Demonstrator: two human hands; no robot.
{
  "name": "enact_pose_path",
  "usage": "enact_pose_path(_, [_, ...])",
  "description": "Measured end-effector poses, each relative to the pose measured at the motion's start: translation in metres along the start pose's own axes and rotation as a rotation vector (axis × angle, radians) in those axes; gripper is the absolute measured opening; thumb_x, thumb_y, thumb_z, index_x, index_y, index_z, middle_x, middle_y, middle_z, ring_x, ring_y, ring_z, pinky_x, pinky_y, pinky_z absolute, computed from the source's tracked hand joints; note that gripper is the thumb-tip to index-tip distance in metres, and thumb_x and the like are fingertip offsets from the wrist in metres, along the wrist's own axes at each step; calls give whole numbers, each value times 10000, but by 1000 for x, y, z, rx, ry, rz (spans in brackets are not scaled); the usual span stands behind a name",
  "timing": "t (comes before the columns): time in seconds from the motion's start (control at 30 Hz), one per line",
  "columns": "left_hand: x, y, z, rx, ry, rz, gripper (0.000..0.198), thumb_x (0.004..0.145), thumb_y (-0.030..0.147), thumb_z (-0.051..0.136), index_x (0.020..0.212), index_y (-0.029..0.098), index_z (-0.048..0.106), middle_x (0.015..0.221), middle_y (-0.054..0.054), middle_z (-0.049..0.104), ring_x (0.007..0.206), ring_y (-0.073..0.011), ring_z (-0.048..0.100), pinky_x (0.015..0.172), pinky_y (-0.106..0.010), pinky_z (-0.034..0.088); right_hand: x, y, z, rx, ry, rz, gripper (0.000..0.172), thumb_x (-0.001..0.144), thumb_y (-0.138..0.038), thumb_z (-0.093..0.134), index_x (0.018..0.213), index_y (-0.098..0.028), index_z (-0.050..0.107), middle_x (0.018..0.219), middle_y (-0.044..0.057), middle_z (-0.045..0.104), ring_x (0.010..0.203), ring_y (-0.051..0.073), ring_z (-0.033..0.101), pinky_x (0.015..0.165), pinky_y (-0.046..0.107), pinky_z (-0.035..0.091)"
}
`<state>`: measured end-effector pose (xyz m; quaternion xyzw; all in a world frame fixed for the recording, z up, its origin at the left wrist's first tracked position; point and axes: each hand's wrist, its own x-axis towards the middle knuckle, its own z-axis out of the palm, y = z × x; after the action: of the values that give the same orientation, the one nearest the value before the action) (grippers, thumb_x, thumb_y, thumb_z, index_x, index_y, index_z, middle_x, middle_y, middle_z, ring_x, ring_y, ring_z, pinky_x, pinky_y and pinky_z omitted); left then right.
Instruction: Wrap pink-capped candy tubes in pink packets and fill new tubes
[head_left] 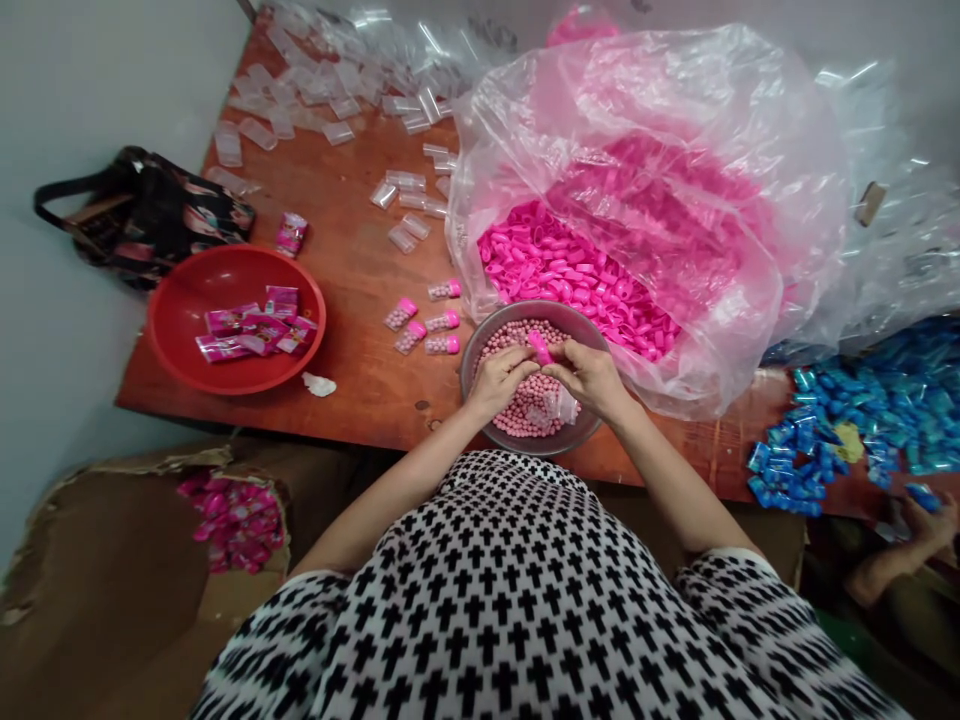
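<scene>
Over a grey bowl (pixel 474 352) of small pink balls (pixel 517 412), my two hands come together around a bright pink plastic cap (pixel 538 347). My left hand (pixel 499 383) has its fingers pinched at the cap's left side. From the right, my right hand (pixel 591 376) grips it with thumb and fingers. Whether a clear tube is joined to the cap is hidden by the fingers. A clear piece (pixel 561 406) lies on the balls below my right hand. Left of the bowl lie several capped clear tubes (pixel 442 345) filled with balls.
A large clear bag (pixel 780 300) of pink caps (pixel 570 270) stands behind the bowl. Empty clear tubes (pixel 339 132) are scattered at the back left. A red bowl (pixel 169 335) holds pink packets. At right are blue packets (pixel 795 460) and another person's hand (pixel 930 525).
</scene>
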<state>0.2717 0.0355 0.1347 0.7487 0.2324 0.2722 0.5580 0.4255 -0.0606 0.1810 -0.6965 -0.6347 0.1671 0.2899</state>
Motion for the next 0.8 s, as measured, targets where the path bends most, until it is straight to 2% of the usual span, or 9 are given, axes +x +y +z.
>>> enact_pose_path(0.13, [-1, 4, -5, 53, -36, 98, 234, 890, 337, 541, 899, 151, 683, 842, -59, 697, 770, -150, 638, 731, -262, 479, -6, -1, 3, -88, -25, -59, 250, 912, -398, 513, 882, -170, 611, 754, 67, 679, 663, 170, 624, 612, 257, 445])
enact_pose_path(0.27, [3, 4, -10, 174, -137, 182, 272, 919, 318, 483, 792, 150, 655, 729, -45, 652, 695, -141, 607, 672, -253, 455, -6, 6, 6, -136, -57, -101, 242, 920, -390, 499, 863, -173, 592, 722, 62, 665, 650, 170, 618, 598, 253, 428])
enact_pose_path(0.43, [14, 5, -19, 247, -230, 229, 262, 915, 285, 485, 751, 161, 648, 731, -39, 656, 681, -135, 602, 656, -244, 432, 5, 16, 1, -127, -210, -122, 238, 899, -396, 539, 879, -167, 599, 699, 47, 659, 620, 162, 617, 575, 251, 444])
enact_pose_path(0.5, [17, 5, -22, 229, -263, 186, 269, 906, 302, 502, 735, 164, 657, 714, -35, 661, 666, -138, 606, 645, -245, 430, 12, 12, -6, -188, -219, -105, 282, 871, -391, 582, 1034, -161, 598, 912, 101, 697, 820, 210, 658, 672, 298, 500])
enact_pose_path(0.53, [17, 3, -22, 217, -276, 155, 268, 898, 313, 516, 730, 167, 664, 711, -33, 667, 669, -143, 613, 645, -248, 432, 16, 8, -10, -219, -213, -115, 371, 852, -385, 607, 1146, -162, 567, 1079, 133, 673, 978, 245, 639, 767, 346, 516])
enact_pose_path(0.6, [15, 0, -22, 181, -289, 80, 255, 878, 329, 541, 731, 178, 686, 723, -31, 689, 685, -155, 632, 657, -255, 444, 24, -2, -18, -247, -227, -189, 522, 845, -340, 617, 1322, -194, 460, 1362, 136, 522, 1258, 280, 488, 990, 449, 446])
enact_pose_path(0.63, [13, -2, -21, 156, -288, 38, 251, 867, 336, 552, 727, 186, 697, 723, -27, 698, 682, -159, 638, 658, -259, 450, 28, -5, -20, -238, -263, -243, 531, 863, -303, 591, 1361, -224, 424, 1427, 107, 463, 1329, 270, 415, 1067, 472, 381])
enact_pose_path(0.7, [7, -7, -19, 85, -262, -64, 240, 842, 356, 572, 731, 201, 717, 710, -12, 708, 661, -163, 638, 658, -267, 464, 32, -9, -21, -194, -349, -322, 463, 905, -241, 512, 1360, -259, 429, 1426, 66, 472, 1348, 241, 397, 1120, 475, 326])
enact_pose_path(0.8, [-2, -13, -15, -71, -116, -246, 231, 789, 397, 617, 819, 204, 742, 778, -13, 733, 720, -182, 654, 716, -294, 498, 29, -6, -12, -165, -352, -249, 386, 930, -273, 464, 1309, -201, 486, 1305, 123, 562, 1232, 256, 514, 1050, 471, 415])
